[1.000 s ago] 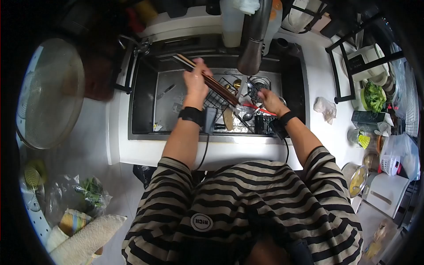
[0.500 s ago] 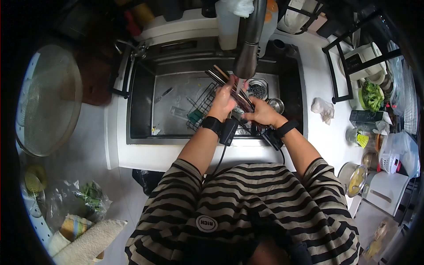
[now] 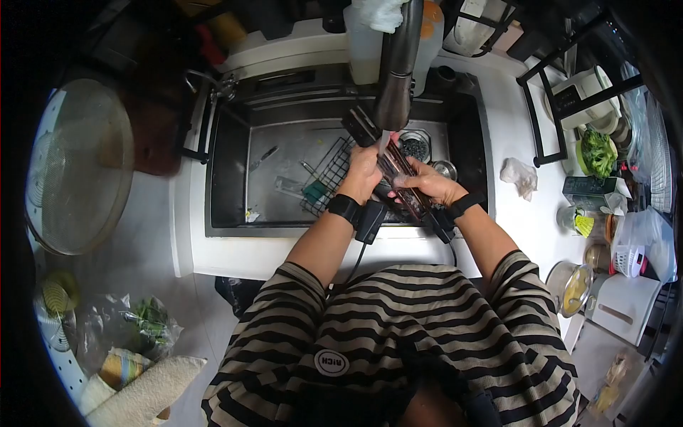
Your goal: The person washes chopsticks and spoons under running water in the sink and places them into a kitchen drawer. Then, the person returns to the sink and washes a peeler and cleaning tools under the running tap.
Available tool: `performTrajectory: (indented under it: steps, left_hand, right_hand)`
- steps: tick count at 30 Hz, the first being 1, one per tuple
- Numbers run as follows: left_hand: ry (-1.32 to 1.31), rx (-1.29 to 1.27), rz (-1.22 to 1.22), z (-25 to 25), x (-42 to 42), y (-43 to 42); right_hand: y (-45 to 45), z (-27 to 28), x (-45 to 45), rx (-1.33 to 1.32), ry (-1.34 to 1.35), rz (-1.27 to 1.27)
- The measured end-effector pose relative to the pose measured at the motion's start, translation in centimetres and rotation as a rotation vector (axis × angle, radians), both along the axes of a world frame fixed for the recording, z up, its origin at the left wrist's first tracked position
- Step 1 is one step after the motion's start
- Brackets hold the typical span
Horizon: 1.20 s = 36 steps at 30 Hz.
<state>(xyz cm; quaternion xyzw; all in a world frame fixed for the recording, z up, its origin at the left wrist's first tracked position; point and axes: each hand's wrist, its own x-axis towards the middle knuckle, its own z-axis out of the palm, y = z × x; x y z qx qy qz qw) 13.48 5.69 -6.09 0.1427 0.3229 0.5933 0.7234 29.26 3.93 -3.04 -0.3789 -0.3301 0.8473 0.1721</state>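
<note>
A bundle of dark chopsticks (image 3: 400,168) slants across the sink (image 3: 284,139), under the grey faucet (image 3: 394,99). Water from the spout runs onto the sticks. Around the upper left part of the bundle, my left hand (image 3: 364,172) is closed. Lower down on the right, my right hand (image 3: 434,186) grips the same sticks with its thumb on top; its other fingers are mostly hidden beneath. Left of my hands lie a black wire rack (image 3: 331,164) and a green sponge (image 3: 314,190). The drain strainer (image 3: 414,147) sits just beyond my right hand.
A small knife (image 3: 265,158) lies on the sink floor at left. A round metal strainer (image 3: 445,169) is at right. On the right counter are a crumpled white cloth or bag (image 3: 519,176) and a black rack (image 3: 544,117). Bottles (image 3: 364,53) stand behind the faucet.
The chopsticks have slid down and to the right and are fanned wider in my hands. My left hand has turned and moved slightly lower; my right thumb now lies across the sticks.
</note>
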Motion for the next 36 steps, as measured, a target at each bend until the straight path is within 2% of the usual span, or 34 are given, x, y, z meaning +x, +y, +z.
performTrajectory:
  steps: [4,6,9,10,13,15,17,19,22,25,29,31,33,36]
  left_hand:
    - [-0.243,-0.001,-0.059,-0.2,-0.4,-0.7]
    - [-0.255,0.023,-0.111,-0.1,-0.6,-0.8]
    - [-0.198,-0.007,-0.074,0.4,-0.4,-0.9]
    - [-0.166,-0.044,-0.034,0.4,-0.1,-1.0]
    - [-0.135,-0.106,0.042,0.2,-0.1,-1.0]
    - [-0.12,-0.191,0.078,0.2,0.0,-1.1]
    - [-0.237,-0.094,0.021,0.0,0.0,-1.2]
    - [-0.386,-0.037,-0.093,0.4,-0.2,-1.3]
    - [-0.298,0.07,-0.113,-0.1,-0.3,-1.3]
    - [-0.241,0.022,-0.033,-0.8,-0.4,-1.1]
    - [-0.151,-0.103,0.158,-0.6,-0.1,-1.6]
    - [-0.112,-0.174,0.166,-0.4,-0.1,-2.0]
    - [-0.26,-0.115,0.107,-1.4,-0.1,-1.7]
    - [-0.396,-0.065,-0.079,-1.7,-0.1,-1.7]
  right_hand:
    - [0.9,-1.2,0.6,0.048,-0.053,0.056]
    - [1.1,-1.3,1.1,0.079,-0.096,0.119]
    - [0.2,1.1,0.2,-0.177,0.052,0.066]
    - [0.3,0.8,0.1,-0.186,0.125,0.104]
    - [0.2,0.4,0.1,-0.262,0.119,0.104]
    - [0.0,0.4,-0.1,-0.181,0.037,0.147]
    - [0.1,0.4,-0.1,-0.18,-0.026,0.209]
    - [0.1,0.9,-0.1,-0.221,0.066,0.21]
    - [-0.2,1.6,-0.1,-0.268,0.164,0.182]
    - [-0.2,1.0,-0.2,-0.258,-0.021,0.084]
    - [-0.7,-0.7,0.4,0.142,-0.153,0.003]
    - [-0.7,-0.4,0.7,0.144,-0.127,0.01]
    - [-0.3,-1.3,1.1,0.21,-0.133,0.01]
    - [-0.4,-1.2,1.6,0.052,-0.111,-0.012]
